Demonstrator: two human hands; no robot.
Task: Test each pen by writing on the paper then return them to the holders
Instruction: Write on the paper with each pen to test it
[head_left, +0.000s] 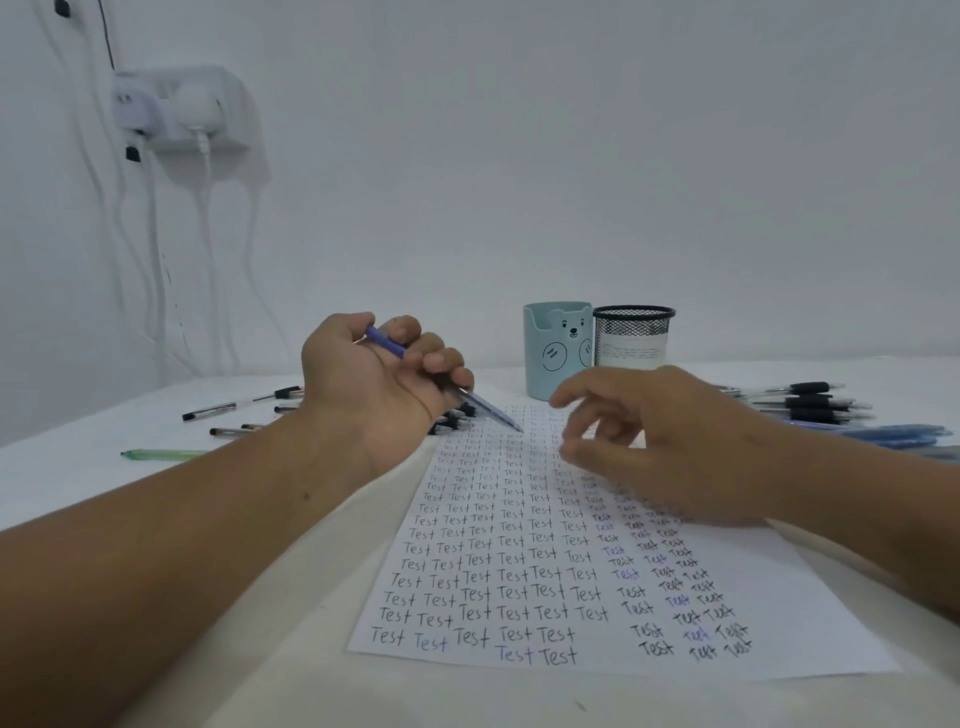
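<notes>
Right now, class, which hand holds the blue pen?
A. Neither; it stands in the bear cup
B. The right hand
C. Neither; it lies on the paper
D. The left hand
D: the left hand grips the blue pen; the right hand holds nothing.

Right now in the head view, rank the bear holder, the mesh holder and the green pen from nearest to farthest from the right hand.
From the right hand:
1. Bear holder, just behind its fingers.
2. Mesh holder, behind, beside the bear holder.
3. Green pen, far left on the table.
</notes>
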